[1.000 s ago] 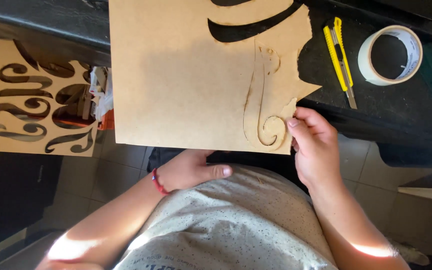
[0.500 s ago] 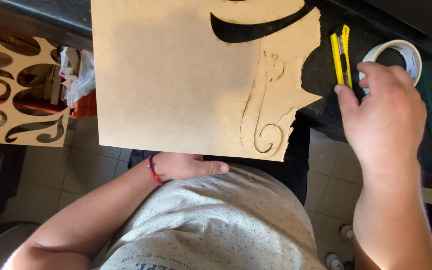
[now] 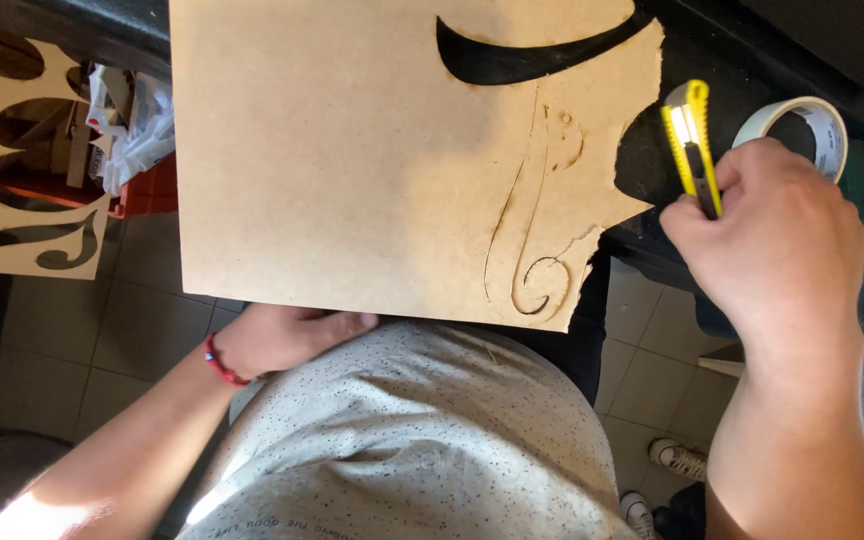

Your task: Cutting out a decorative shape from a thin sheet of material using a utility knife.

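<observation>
— What changed?
— My right hand (image 3: 767, 240) has now closed around the yellow snap-off utility knife (image 3: 690, 145) at right; my left hand (image 3: 282, 340) still curls under the tan fibreboard sheet (image 3: 352, 160).
— And around?
— Dark worktop (image 3: 752, 60), white tape roll (image 3: 802, 125), tiled floor (image 3: 72, 340).

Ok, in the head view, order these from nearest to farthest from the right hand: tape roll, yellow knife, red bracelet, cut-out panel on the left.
1. Yellow knife: gripped in the right hand.
2. Tape roll: just above the hand, on the dark table.
3. Red bracelet: on the left wrist, under the board's lower edge.
4. Cut-out panel: far left edge of the view.
</observation>
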